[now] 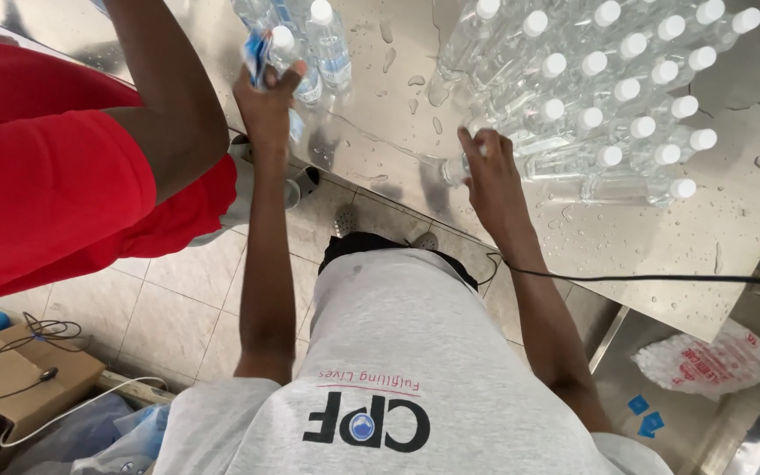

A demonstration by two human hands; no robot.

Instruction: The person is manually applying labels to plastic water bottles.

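Left hand (266,101) closed around capped bottle (285,54) plus blue labels (257,51), at 11 o'clock. Right hand (488,171) half-open, laid on lying bottle (455,167) at steel table (573,237) edge. Bottle cluster (609,97) seen at 1 o'clock. Red-shirted person (46,167) at 9 o'clock.

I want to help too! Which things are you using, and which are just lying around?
In use: bottle and blue labels in left hand; bottle under right hand; bottle pile; wet table.

Lying around: cardboard box, white bag, black cable.
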